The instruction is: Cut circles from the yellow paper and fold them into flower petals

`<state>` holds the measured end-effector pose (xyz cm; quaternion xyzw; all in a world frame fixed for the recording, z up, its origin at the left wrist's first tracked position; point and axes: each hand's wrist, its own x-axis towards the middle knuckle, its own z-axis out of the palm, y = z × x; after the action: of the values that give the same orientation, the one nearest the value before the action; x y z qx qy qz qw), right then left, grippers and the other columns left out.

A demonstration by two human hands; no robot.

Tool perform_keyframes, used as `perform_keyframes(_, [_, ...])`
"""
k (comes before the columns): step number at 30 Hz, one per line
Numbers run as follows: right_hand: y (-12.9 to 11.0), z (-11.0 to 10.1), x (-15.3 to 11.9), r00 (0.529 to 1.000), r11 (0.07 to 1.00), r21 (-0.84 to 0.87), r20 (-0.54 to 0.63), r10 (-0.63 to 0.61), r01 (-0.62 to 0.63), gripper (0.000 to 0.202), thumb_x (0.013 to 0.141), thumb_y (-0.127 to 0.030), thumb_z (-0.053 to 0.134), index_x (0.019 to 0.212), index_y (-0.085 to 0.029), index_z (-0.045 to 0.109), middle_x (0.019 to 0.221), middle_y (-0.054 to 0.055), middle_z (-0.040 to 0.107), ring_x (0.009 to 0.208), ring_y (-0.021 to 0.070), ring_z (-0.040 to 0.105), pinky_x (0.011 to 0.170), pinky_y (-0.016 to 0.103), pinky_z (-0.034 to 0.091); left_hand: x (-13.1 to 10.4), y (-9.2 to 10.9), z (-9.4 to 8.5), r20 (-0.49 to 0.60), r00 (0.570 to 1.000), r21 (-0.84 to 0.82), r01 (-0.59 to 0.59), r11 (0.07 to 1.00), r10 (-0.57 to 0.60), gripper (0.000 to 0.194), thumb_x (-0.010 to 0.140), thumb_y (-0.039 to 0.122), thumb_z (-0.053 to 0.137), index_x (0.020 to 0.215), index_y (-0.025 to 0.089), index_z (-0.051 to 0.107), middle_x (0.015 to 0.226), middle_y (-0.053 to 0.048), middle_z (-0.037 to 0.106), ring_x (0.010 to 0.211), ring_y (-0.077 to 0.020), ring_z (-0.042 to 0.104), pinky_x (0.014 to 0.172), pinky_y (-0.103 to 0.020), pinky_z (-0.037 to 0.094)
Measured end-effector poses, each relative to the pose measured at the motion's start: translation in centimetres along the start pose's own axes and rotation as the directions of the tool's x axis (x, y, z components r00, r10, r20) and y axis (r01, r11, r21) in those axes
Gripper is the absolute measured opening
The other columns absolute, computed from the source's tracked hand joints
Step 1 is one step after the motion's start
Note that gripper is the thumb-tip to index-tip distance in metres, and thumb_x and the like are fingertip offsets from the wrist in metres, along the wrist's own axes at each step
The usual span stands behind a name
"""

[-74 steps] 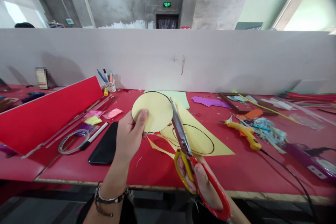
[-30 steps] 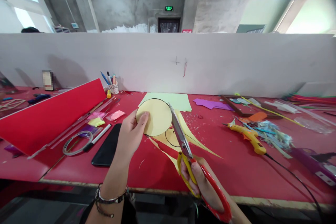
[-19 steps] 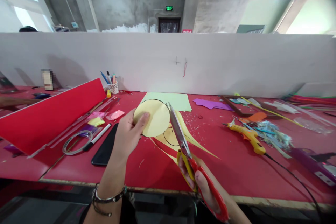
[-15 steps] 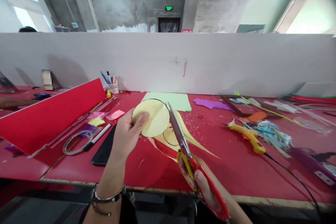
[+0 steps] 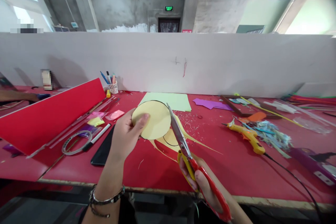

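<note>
Pinched between the thumb and fingers of my left hand [image 5: 128,131] is a round pale-yellow paper disc [image 5: 154,120], its edge partly lined in black. Just right of the disc, a pair of scissors [image 5: 181,138] with red and yellow handles points up and away from me. My right hand [image 5: 202,182] grips those handles, and the blades look nearly closed beside the disc's rim. Below the disc, yellow paper offcuts [image 5: 172,138] lie on the red table, one bearing a curved black line. Pale green sheets [image 5: 170,99] lie behind the disc.
A yellow glue gun [image 5: 248,136] with a black cord rests at right, near blue-white scraps [image 5: 273,134]. At left lie a dark phone-like slab [image 5: 102,150], a marker [image 5: 97,136], a tape ring [image 5: 77,143] and a leaning red board [image 5: 57,115]. Another person's arm [image 5: 18,95] shows beyond it.
The disc has turned slightly and shifted a little down in my left hand. The scissor tips have dipped slightly. The other person's arm at far left has moved further into view.
</note>
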<state>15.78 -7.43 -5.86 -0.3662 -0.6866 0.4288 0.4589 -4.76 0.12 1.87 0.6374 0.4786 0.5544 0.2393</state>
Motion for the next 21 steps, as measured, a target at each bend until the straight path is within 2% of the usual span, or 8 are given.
perform_keyframes(6, [0.33,0.33,0.17,0.998,0.994,0.092,-0.01,0.06,-0.058,0.043,0.09,-0.059,0.031,0.08,-0.02,0.045,0.066,-0.002,0.04,0.045,0.008,0.03,0.042,0.024,0.03,0.14,0.03,-0.04,0.049,0.998,0.028,0.036,0.999,-0.038,0.031,0.078,0.047,0.057,0.082,0.017,0.064,0.062,0.001,0.062,0.056,-0.0145,0.056,0.049,-0.02,0.045])
perform_keyframes(10, [0.22,0.6,0.1,0.993,0.977,0.179,0.018,0.114,-0.115,0.044,0.09,-0.06,0.031,0.074,-0.02,0.04,0.058,-0.006,0.031,0.042,0.0064,0.025,0.039,0.021,0.023,0.13,0.14,-0.08,0.077,0.996,0.01,0.041,0.999,-0.041,0.032,0.078,0.047,0.057,0.081,0.016,0.062,0.066,0.0,0.063,0.057,-0.0132,0.056,0.048,-0.019,0.043])
perform_keyframes(13, [0.11,0.75,0.02,0.988,0.961,0.229,0.017,0.154,-0.153,0.045,0.089,-0.061,0.033,0.071,-0.02,0.038,0.056,-0.007,0.029,0.04,0.0053,0.022,0.038,0.021,0.02,0.13,0.05,-0.08,0.075,0.996,0.002,0.041,0.999,-0.041,0.031,0.078,0.047,0.057,0.079,0.016,0.062,0.065,0.0,0.062,0.057,-0.0129,0.055,0.048,-0.019,0.042])
perform_keyframes(21, [-0.04,0.58,0.37,0.973,0.965,0.131,0.002,0.229,-0.228,0.047,0.088,-0.064,0.032,0.069,-0.021,0.038,0.05,-0.008,0.031,0.038,0.0058,0.024,0.038,0.021,0.023,0.32,-0.49,-0.07,0.06,0.997,-0.057,0.059,0.997,-0.055,0.029,0.078,0.045,0.058,0.085,0.017,0.061,0.07,0.0,0.062,0.062,-0.0132,0.055,0.053,-0.02,0.044])
